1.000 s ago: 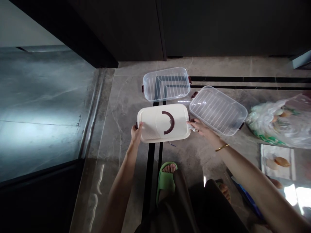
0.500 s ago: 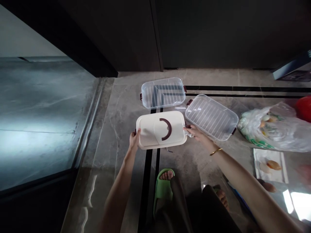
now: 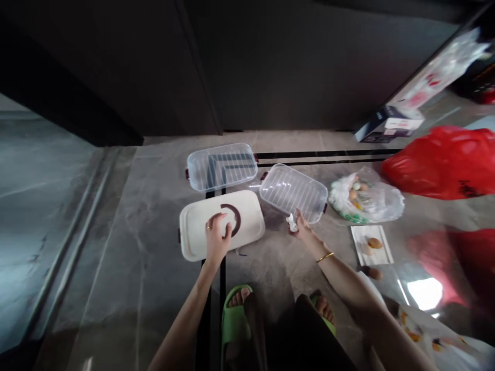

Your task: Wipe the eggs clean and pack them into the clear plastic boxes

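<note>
A white box lid [image 3: 201, 226] with a dark curved handle [image 3: 236, 215] lies on the grey stone floor. My left hand [image 3: 217, 239] rests on top of it by the handle, fingers curled down on the lid. My right hand [image 3: 300, 229] is off the lid, to its right, pinched shut on a small crumpled white tissue [image 3: 291, 222]. It hovers just in front of a clear plastic tray [image 3: 293, 192]. A second clear tray [image 3: 222, 166] sits behind the lid.
A clear bag of eggs [image 3: 363, 198] lies right of the trays, with a red plastic bag [image 3: 444, 162] behind it. A white sheet [image 3: 372, 246] carries an egg. A dark wall stands behind. My feet in green slippers [image 3: 235, 314] are below.
The view swung to the right. My left hand moved from the lid's left edge onto its top near the handle. My right hand let go of the lid's right edge and pulled away.
</note>
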`<state>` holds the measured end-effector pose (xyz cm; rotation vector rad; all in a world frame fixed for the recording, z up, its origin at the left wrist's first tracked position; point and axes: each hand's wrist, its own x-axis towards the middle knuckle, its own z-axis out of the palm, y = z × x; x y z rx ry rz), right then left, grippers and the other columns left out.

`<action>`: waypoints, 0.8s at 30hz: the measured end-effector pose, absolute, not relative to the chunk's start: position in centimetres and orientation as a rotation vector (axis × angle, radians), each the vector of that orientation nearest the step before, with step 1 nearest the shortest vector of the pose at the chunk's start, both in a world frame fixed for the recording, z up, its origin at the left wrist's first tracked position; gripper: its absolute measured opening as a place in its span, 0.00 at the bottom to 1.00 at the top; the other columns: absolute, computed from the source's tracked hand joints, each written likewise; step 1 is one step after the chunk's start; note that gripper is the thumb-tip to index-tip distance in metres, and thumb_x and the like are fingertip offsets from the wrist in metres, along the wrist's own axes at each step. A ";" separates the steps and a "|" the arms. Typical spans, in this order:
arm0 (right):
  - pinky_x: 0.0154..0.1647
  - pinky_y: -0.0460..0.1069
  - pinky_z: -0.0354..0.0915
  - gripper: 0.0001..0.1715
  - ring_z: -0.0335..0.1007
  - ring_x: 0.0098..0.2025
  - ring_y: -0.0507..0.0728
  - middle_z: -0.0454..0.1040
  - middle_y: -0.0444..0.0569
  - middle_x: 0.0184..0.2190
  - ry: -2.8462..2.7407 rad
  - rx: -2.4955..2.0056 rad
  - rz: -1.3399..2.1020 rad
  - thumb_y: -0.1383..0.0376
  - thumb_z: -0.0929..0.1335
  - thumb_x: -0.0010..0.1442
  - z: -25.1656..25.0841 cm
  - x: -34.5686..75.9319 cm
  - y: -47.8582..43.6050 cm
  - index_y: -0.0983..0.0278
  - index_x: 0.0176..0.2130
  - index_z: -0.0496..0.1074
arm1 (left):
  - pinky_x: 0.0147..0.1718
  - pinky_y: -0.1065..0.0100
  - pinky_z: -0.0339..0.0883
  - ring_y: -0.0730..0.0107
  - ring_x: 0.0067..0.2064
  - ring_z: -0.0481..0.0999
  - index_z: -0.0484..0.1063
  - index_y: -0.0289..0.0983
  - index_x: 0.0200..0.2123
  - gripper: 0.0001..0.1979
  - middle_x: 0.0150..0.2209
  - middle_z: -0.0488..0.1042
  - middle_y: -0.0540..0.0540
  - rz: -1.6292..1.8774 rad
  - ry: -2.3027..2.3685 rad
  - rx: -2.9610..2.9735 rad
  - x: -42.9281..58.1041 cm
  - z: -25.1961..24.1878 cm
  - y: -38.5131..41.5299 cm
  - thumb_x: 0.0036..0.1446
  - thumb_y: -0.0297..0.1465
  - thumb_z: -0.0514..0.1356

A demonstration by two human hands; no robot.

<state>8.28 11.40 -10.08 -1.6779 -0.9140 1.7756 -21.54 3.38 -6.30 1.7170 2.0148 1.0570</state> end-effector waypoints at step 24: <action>0.34 0.48 0.68 0.20 0.71 0.34 0.54 0.76 0.42 0.33 -0.136 -0.929 2.032 0.61 0.74 0.46 -1.2 18.1 1.2 0.58 0.40 0.73 | 0.55 0.51 0.66 0.50 0.59 0.71 0.61 0.37 0.63 0.26 0.59 0.70 0.34 0.329 1.443 2.406 3.4 1.5 -0.1 0.63 0.35 0.57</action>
